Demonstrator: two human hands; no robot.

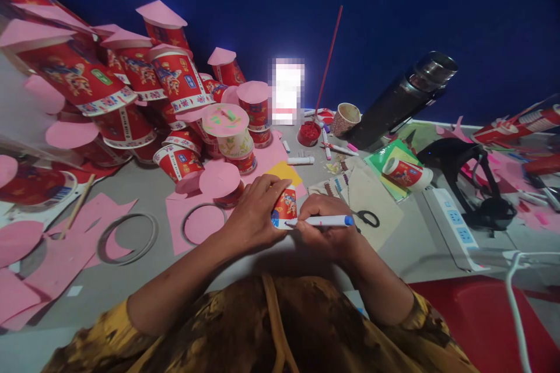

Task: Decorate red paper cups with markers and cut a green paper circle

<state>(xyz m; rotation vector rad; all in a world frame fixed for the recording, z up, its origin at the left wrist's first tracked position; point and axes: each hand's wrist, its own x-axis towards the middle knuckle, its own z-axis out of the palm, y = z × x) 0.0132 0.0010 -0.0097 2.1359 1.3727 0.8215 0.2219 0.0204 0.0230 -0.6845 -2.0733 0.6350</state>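
My left hand (258, 210) is wrapped around a red paper cup (286, 205) with a printed picture and a white band, lying on its side close to my body. Between the fingers of my right hand (328, 221) is a white marker (327, 221) with a blue end. Its tip touches or nearly touches the cup's white band, where blue marks show. Part of the cup is hidden behind my left fingers. Just beyond lies a yellow piece of paper (284, 172), and black-handled scissors (368, 218) rest to the right of my right hand.
Many red cups with pink paper cones (179, 78) are stacked at left. Tape rings (126, 239) lie on pink paper. Behind are loose markers (300, 161), a small red pot (308, 134) with a stick, and a black thermos (394, 102). A power strip (452, 224) lies at right.
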